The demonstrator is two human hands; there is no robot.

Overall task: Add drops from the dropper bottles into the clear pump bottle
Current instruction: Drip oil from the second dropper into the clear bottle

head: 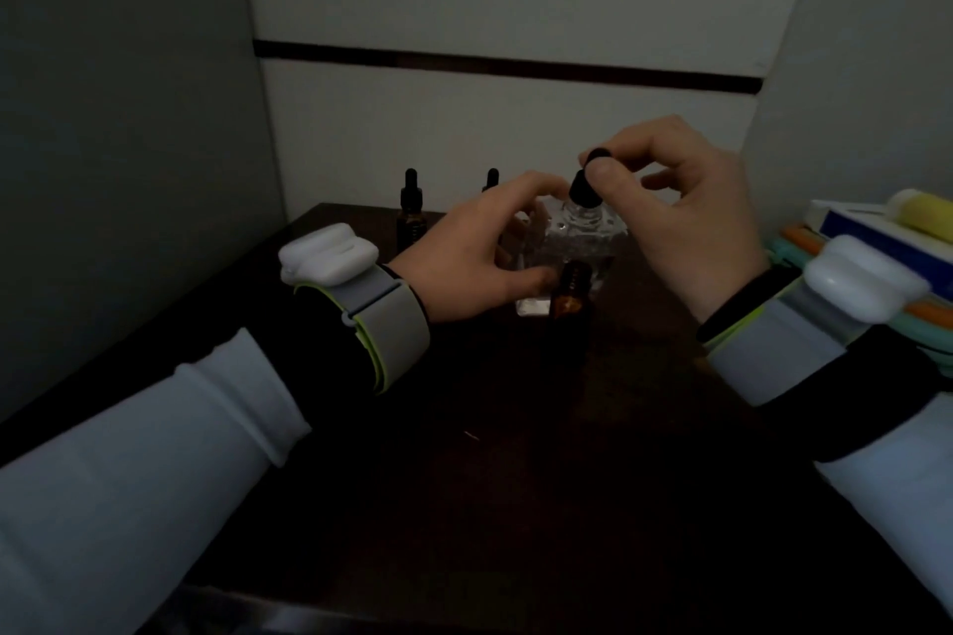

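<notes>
A black rubber-bulbed dropper (585, 183) is held upright over the open neck of the clear square pump bottle (580, 242), which stands near the middle of the dark wooden table (464, 480), between the two hands. The dropper's bulb is pinched between the thumb and forefinger of the right hand (691, 222), with the other fingers loosely curled behind it; whether the bulb is being squeezed cannot be told. The clear bottle is steadied by the left hand (479, 253), whose fingers are curled over its far side while the thumb is laid along its near face. Just in front of it an uncapped amber glass dropper bottle (570, 297) is seen, presumably the source of the dropper in hand. A capped amber dropper bottle (411, 211) stands at the back of the table, and a second capped dropper bottle (491, 181) is partly hidden behind the left hand.

The task is judged to be under way but not far along: one bottle has been opened and its dropper brought to the neck, though in this dim light no falling drop can be made out. The two capped bottles appear untouched, so their drops are probably still to be added
</notes>
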